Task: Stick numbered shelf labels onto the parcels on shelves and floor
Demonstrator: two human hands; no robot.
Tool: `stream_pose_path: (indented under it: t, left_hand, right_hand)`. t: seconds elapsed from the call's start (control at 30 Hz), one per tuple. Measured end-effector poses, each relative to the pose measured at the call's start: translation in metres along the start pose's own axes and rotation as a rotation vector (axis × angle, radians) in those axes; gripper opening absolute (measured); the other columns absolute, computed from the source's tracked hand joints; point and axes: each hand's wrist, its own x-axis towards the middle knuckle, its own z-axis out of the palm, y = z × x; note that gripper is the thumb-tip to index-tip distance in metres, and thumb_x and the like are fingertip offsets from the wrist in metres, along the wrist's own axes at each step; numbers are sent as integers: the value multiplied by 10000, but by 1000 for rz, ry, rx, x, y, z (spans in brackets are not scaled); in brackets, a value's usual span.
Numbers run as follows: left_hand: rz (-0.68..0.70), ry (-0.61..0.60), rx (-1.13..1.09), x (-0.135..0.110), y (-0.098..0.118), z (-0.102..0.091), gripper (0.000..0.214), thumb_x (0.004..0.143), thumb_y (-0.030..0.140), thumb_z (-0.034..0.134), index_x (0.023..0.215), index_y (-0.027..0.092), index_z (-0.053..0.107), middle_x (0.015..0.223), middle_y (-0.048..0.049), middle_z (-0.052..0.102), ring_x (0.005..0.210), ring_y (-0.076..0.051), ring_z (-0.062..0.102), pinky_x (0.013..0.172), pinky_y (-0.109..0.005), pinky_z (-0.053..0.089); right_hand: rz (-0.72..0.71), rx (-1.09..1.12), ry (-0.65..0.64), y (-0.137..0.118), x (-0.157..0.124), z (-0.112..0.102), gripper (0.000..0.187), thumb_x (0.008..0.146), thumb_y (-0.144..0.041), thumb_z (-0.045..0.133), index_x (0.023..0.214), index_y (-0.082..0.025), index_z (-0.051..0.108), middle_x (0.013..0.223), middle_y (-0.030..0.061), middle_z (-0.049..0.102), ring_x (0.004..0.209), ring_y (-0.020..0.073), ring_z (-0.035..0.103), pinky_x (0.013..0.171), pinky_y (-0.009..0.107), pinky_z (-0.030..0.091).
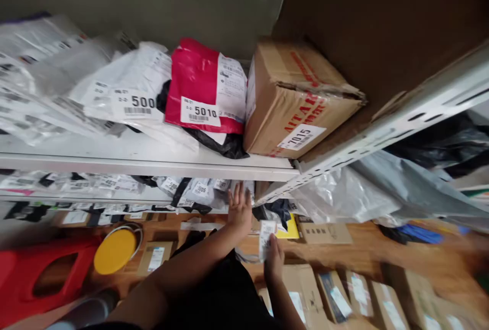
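My left hand (240,209) reaches to the edge of the lower shelf, fingers stretched out and slightly spread, against or just in front of a pale package there; contact is hard to tell. Beside it on that shelf lie several labelled plastic parcels, one a white parcel (201,189). My right hand (274,260) is closed on a small white labelled packet (266,236), its thumb over the packet's lower right side. The packet is held up below the shelf, apart from the other parcels; its print is too blurred to read.
The upper shelf (153,162) carries a pink mailer bag (194,75) marked 5010, white bags and a cardboard box (267,90) marked 7015. A perforated metal post (382,131) stands right. Floor cartons (359,294), a yellow-lidded bucket (115,251) and a red plastic object (23,279) lie below.
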Motion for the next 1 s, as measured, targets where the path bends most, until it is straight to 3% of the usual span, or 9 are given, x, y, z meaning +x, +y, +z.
stream_pose_path:
  t: [0.07, 0.13, 0.23, 0.3, 0.4, 0.5, 0.63, 0.8, 1.0]
  left_hand:
    - [0, 28, -85, -14, 7, -5, 581, 834, 172, 551, 1362, 19, 363, 1511, -308, 217, 1424, -416, 149, 1149, -625, 154]
    - [51, 2, -207, -32, 8, -9, 551, 860, 208, 517, 1365, 94, 330, 1433, -243, 394, 1361, -292, 365, 1118, -461, 349]
    - [103, -169, -505, -62, -6, -5, 721, 735, 217, 641, 1353, 183, 271, 1313, -176, 542, 1153, -239, 583, 953, -374, 520]
    - [140, -251, -556, -81, -25, 3, 653, 687, 154, 610, 1284, 218, 355, 1259, -145, 591, 1082, -246, 625, 913, -390, 542]
    - [203, -248, -498, -100, -63, 12, 381, 770, 177, 484, 1143, 255, 479, 1094, -94, 688, 993, -242, 672, 824, -372, 584]
    - [278, -255, -450, -107, -102, 16, 399, 781, 240, 501, 1178, 275, 472, 1112, -102, 705, 970, -266, 694, 771, -348, 609]
    - [572, -311, -384, -107, -129, 13, 461, 780, 222, 504, 1221, 353, 485, 1085, -42, 731, 943, -249, 709, 743, -289, 613]
    - [918, -540, -365, -102, -114, 11, 356, 851, 284, 526, 1192, 367, 585, 1073, -8, 738, 938, -218, 711, 815, -237, 583]
    - [671, -806, -512, -104, -57, 6, 313, 892, 424, 499, 1125, 281, 653, 1011, -30, 754, 872, -209, 719, 785, -242, 582]
  right_hand:
    - [14, 27, 63, -12, 7, 14, 504, 645, -675, 585, 870, -224, 582, 850, 50, 678, 829, 227, 598, 749, 342, 478]
    - [22, 69, 69, -23, 9, 29, 504, 650, -656, 593, 896, -216, 595, 889, 59, 692, 852, 233, 612, 767, 341, 485]
    - [34, 155, 88, -33, -3, 49, 453, 674, -637, 598, 824, -210, 600, 806, 57, 694, 788, 239, 624, 697, 338, 487]
    - [42, 232, 147, -33, -19, 62, 441, 672, -640, 611, 770, -211, 592, 748, 51, 680, 744, 240, 621, 653, 336, 480]
    - [56, 431, 217, -23, -44, 84, 471, 636, -679, 643, 714, -221, 567, 690, 30, 648, 679, 217, 594, 641, 337, 475]
    - [50, 687, 269, -10, -65, 105, 524, 577, -727, 676, 669, -233, 526, 641, 1, 604, 611, 181, 545, 628, 332, 465]
    - [63, 878, 444, 7, -93, 114, 537, 537, -738, 704, 677, -248, 536, 641, -11, 567, 640, 185, 543, 664, 342, 477]
    - [33, 904, 624, 11, -138, 97, 588, 577, -787, 637, 813, -248, 624, 880, 43, 659, 913, 253, 585, 835, 367, 485]
    - [-222, 852, 561, -18, -174, 69, 461, 707, -651, 652, 900, -232, 638, 799, 24, 677, 838, 234, 628, 792, 368, 507]
